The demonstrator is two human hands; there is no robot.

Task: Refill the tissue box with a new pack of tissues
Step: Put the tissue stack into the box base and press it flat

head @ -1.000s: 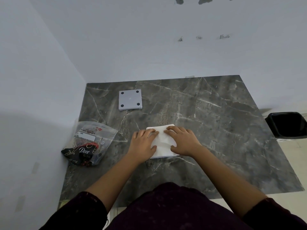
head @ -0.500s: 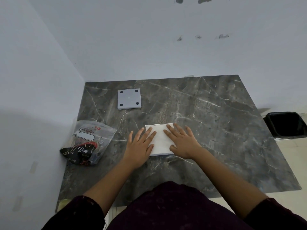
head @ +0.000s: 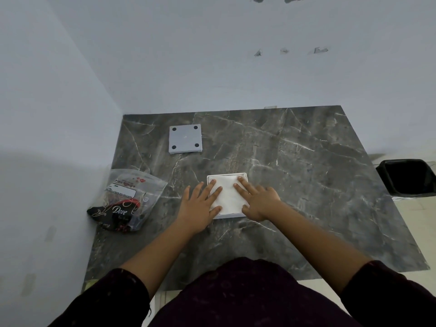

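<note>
A white square tissue box sits in the middle of the dark marble table, filled with a stack of white tissues. My left hand lies flat on the stack's left side, fingers spread. My right hand presses flat on its right side, fingers also apart. Neither hand grips anything. A grey square panel with black corner feet, apparently the box's base, lies apart at the back left.
A crumpled plastic tissue wrapper marked "Dove" lies at the table's left edge against the wall. A black bin stands on the floor to the right. White walls close the left and back sides.
Both hands went from curled over the tissues to lying flat with fingers spread. The stack now sits lower and flatter inside the box rim.
</note>
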